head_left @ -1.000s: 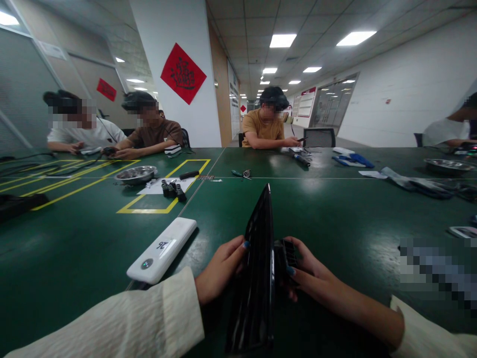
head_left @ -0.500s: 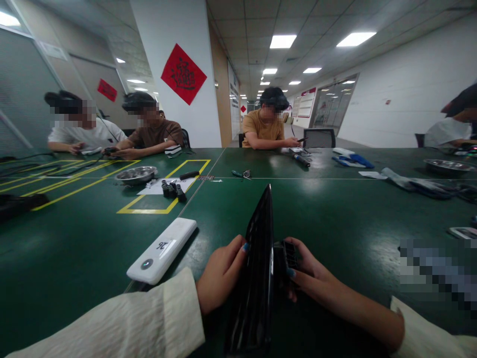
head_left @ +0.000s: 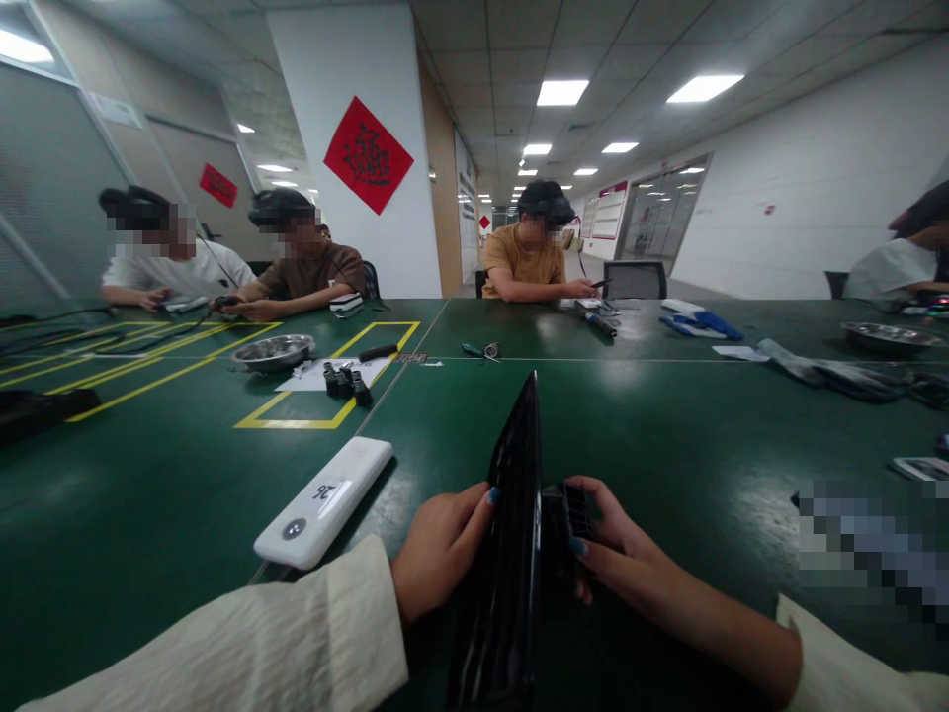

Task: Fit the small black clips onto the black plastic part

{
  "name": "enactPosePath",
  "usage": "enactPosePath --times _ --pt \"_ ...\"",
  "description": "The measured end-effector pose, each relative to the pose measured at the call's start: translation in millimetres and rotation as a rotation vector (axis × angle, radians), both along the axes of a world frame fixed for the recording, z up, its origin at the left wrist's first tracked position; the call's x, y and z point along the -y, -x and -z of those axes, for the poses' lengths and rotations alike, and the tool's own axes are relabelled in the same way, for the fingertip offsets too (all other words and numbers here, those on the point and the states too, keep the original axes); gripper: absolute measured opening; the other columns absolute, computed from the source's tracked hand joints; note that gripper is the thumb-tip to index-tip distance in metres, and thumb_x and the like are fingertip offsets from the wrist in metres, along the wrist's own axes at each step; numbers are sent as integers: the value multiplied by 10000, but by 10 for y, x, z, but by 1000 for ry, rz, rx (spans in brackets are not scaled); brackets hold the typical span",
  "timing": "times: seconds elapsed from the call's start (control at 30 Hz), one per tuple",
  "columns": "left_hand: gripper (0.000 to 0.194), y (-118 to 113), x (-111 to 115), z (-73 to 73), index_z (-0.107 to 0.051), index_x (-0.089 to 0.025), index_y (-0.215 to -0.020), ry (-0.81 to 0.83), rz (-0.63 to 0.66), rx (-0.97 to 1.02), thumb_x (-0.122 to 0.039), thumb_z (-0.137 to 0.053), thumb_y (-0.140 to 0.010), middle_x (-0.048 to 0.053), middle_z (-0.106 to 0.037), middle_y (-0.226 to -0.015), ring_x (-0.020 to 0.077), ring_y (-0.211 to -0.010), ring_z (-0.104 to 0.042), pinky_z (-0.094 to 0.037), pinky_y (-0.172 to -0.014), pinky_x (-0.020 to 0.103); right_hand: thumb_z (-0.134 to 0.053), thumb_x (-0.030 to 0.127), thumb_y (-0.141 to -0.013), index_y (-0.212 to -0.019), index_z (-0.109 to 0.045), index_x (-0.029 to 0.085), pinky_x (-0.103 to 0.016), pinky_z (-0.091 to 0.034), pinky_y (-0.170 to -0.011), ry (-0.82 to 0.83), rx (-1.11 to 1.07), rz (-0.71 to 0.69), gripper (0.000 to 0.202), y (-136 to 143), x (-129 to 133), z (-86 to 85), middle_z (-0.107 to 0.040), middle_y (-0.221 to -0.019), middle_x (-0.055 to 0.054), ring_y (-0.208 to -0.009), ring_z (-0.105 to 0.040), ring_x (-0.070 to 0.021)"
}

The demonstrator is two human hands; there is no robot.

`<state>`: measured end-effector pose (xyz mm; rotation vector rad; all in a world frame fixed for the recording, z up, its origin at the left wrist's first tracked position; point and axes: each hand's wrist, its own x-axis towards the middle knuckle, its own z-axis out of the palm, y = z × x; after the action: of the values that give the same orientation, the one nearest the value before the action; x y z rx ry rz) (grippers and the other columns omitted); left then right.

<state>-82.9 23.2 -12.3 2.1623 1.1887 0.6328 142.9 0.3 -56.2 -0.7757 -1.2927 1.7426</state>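
Note:
A thin, glossy black panel (head_left: 511, 554) stands on edge before me, seen nearly side-on. My left hand (head_left: 443, 549) grips it from the left, thumb on its face and the other fingers hidden behind. On the panel's right side, my right hand (head_left: 619, 539) has its fingers wrapped round a small black slotted part (head_left: 575, 509), which is close against the panel; whether they are joined I cannot tell. A white power bank (head_left: 326, 504) marked 26 lies left of my left hand on the green table (head_left: 667, 435).
Farther off are a metal bowl (head_left: 273, 352), black cylindrical parts (head_left: 347, 382) on white paper, a green-handled tool (head_left: 481, 350) and blue-grey gloves (head_left: 822, 371). A pixelated object (head_left: 875, 539) lies at the right. People sit across the table, one in a tan shirt (head_left: 525, 259).
The view has tilted slightly, so the scene sits a little lower in the picture. Both hands keep their hold, with no other clear movement.

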Motion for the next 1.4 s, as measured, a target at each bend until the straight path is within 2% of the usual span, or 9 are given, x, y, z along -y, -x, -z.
enactPosePath --times 0.2,0.33,0.5,0.67,0.8,1.03,1.4 --pt "484 2 -6 6 -547 -173 -716 -4 -57 -11 -414 -184 -928 33 -586 -676 190 -664 -555 -405 -642 278 -650 426 -764 -1208 -148 217 -226 -428 -504 14 2 0 703 0 -4 -10 -566 -776 -4 -560 -568 -103" --pt "458 -14 3 -19 -550 -177 -752 2 -60 -54 -424 -205 -924 42 -602 -716 200 -694 -569 -406 -653 280 -671 456 -732 -1220 -147 216 -227 -423 -501 53 4 22 755 8 -10 -32 -567 -792 -12 -556 -568 -105" --pt "310 -8 31 -2 -472 -205 -891 -74 -87 -93 -366 -208 -917 26 -595 -730 198 -704 -585 -401 -650 284 -684 477 -707 -1222 -152 222 -233 -414 -496 58 7 28 783 22 -8 -38 -556 -784 -3 -546 -561 -105" --pt "336 13 35 31 -464 -199 -980 -161 -79 -190 -364 -179 -912 34 -605 -716 209 -685 -596 -389 -630 296 -688 486 -700 -1204 -174 235 -233 -405 -488 51 3 35 762 29 -8 -27 -558 -768 4 -541 -560 -107" --pt "340 9 41 14 -453 -186 -987 -146 -63 -200 -349 -165 -910 49 -617 -754 220 -720 -609 -397 -647 304 -685 473 -707 -1223 -154 232 -231 -405 -489 61 9 37 779 31 -8 -28 -555 -768 8 -540 -563 -108" --pt "310 -15 38 -35 -427 -205 -807 -71 -22 -95 -368 -191 -925 2 -542 -653 186 -631 -569 -374 -592 269 -683 467 -713 -1213 -162 235 -238 -416 -495 59 4 50 758 30 6 -24 -561 -786 0 -544 -563 -107" --pt "486 -12 -51 -2 -564 -151 -743 84 -13 91 -461 -236 -922 29 -609 -707 176 -668 -545 -416 -616 254 -682 466 -713 -1206 -146 222 -229 -427 -491 55 2 33 768 22 -5 -26 -563 -776 1 -539 -568 -105"
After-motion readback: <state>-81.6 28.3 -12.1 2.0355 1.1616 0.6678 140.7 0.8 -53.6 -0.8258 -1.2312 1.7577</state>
